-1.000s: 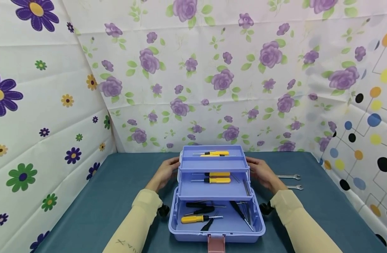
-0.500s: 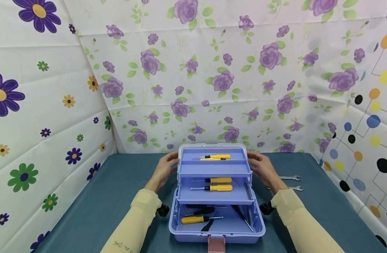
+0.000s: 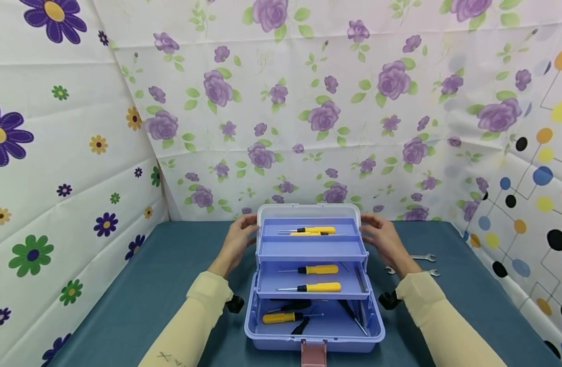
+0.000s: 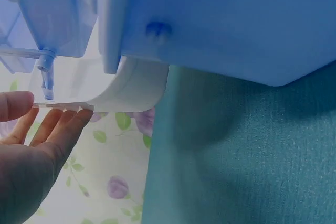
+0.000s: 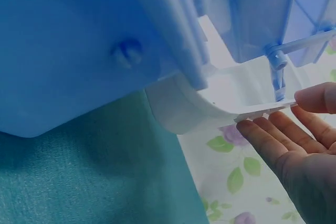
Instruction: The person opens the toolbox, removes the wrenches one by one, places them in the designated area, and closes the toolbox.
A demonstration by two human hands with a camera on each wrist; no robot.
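Observation:
A lavender-blue toolbox (image 3: 258, 340) stands with its lid raised and two stepped trays unfolded. My left hand (image 3: 237, 239) holds the left side of the pale translucent lid (image 3: 308, 210); in the left wrist view, the thumb and fingertips meet at the lid's rim (image 4: 113, 90). On the right side my right hand (image 3: 384, 239) grips the lid's edge the same way. Yellow-handled screwdrivers lie in the top tray (image 3: 308, 248) and the middle tray (image 3: 281, 280). In the bottom lie a yellow screwdriver (image 3: 281, 318) and several black-handled tools (image 3: 299, 306), partly hidden by the middle tray.
Two metal wrenches (image 3: 425, 258) lie on the dark teal table (image 3: 171, 300), right of the box and partly behind the right wrist. A pink latch (image 3: 314, 353) hangs at the box's front. Flower-printed cloth (image 3: 285, 127) walls the table's back.
The lid has swung upward, showing more of its pale rim behind the top tray. Both trays have come forward and down, covering more of the bottom. Both hands moved with the lid.

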